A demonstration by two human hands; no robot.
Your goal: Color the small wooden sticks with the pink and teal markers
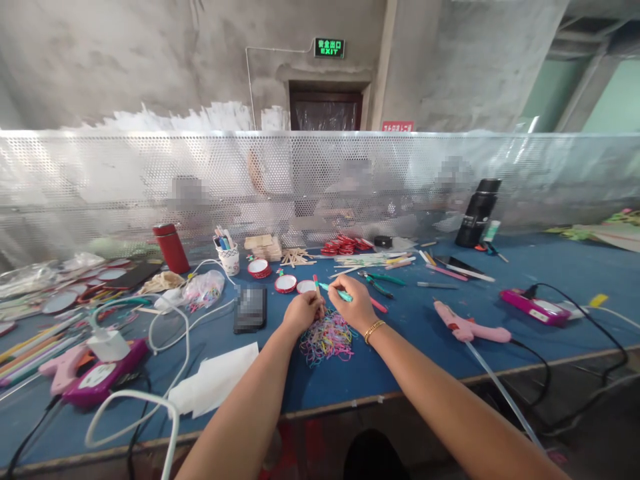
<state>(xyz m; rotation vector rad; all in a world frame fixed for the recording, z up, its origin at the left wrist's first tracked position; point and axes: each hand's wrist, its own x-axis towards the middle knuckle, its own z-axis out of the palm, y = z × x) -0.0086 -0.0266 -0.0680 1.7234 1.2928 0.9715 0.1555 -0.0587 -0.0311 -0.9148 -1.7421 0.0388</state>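
My left hand (301,312) is closed around a thin wooden stick (317,285) that stands upright, its top end coloured red and green. In my right hand (356,304), closed too, is a teal marker (343,295), its tip pointing left close to the stick. I cannot tell whether tip and stick touch. Below and between both hands lies a pile of colourful rubber bands (327,339) on the blue table (415,373). Round red-rimmed tins (285,284) stand just behind my left hand. A pink-red pen (379,305) lies beside my right hand.
A pink glue gun (473,330) and green-handled pliers (377,285) lie to the right. A phone (251,309), white paper (220,379) and looping white cable (173,400) are to the left. A red flask (171,248), pen cup (229,258) and black bottle (477,215) stand farther back.
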